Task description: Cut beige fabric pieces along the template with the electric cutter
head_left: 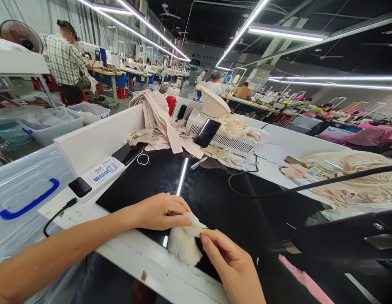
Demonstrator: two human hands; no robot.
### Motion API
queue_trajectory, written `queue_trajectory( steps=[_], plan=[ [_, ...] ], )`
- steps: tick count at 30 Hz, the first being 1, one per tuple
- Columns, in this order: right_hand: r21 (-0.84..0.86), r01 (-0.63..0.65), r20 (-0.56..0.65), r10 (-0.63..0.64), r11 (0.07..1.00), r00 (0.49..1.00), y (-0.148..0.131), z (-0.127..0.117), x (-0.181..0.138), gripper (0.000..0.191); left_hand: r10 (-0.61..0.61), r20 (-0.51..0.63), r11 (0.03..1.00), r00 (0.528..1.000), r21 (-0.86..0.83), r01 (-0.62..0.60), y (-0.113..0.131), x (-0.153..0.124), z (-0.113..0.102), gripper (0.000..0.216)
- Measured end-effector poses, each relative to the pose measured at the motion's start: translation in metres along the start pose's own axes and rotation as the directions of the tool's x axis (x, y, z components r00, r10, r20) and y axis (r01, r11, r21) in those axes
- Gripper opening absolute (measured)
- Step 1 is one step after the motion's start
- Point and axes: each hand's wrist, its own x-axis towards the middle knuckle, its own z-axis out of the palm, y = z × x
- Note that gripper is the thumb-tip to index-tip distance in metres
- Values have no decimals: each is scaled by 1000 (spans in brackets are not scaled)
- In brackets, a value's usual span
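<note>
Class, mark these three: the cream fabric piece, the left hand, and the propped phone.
cream fabric piece point(183, 247), head view, middle of the cloth
left hand point(158, 211), head view, back of the hand
propped phone point(208, 132), head view, middle of its dark screen

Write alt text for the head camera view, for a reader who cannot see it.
The left hand and right hand pinch a small cream fabric piece over a glossy black worktop. Behind lie a beige fabric pile, a propped phone and a white machine; other workers are at distant tables.
</note>
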Motion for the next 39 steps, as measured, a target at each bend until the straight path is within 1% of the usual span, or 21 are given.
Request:
queue_trajectory(
  steps=[5,8,10,13,15,16,18,19,21,22,24,28,31,35,39],
  plan=[
    [50,32,-9,-31,998,999,0,2,1,24,-21,-3,1000,1000,-3,21,-1,0,0,22],
    [38,45,-23,-44,998,999,1,3,2,26,-7,-8,1000,1000,18,7,-2,0,1,13],
    [23,54,-38,-53,998,998,2,3,2,28,-2,-7,1000,1000,28,2,-2,0,1,12],
    [-37,84,-22,-85,996,996,-1,1,2,28,0,-12,999,1000,36,0,-1,0,1,15],
    [-121,149,-25,-153,981,988,-4,-1,0,26,-2,-16,999,1000,37,3,-1,0,1,15],
    [-173,200,-38,-209,964,977,-6,-2,-1,24,-3,-19,999,1000,36,4,-1,0,1,15],
    [-278,339,-29,-360,899,932,-9,-3,-4,19,-4,-22,999,1000,32,5,-2,1,1,17],
    [-323,419,4,-441,849,897,-10,-3,-5,15,-3,-23,1000,1000,30,3,-2,1,1,17],
    [-384,570,108,-578,726,809,-10,-1,-6,9,-1,-23,1000,1000,26,2,-4,1,1,17],
    [-407,626,159,-623,666,766,-10,0,-6,11,-2,-23,1000,1000,25,3,-4,1,1,17],
    [-453,679,238,-656,577,716,-9,4,-5,16,-7,-27,1000,1000,24,8,-4,1,2,16],
    [-535,703,346,-638,468,688,-8,11,-2,22,-14,-36,1000,999,21,15,-2,2,2,16],
    [-592,718,409,-631,366,659,-8,14,0,24,-21,-37,1000,999,19,22,-1,3,2,16],
    [-640,724,428,-664,257,613,-10,17,3,28,-31,-38,999,999,19,31,0,4,2,17],
    [-664,718,447,-660,207,603,-14,19,4,26,-24,-34,999,999,21,25,2,5,1,20]
  ],
)
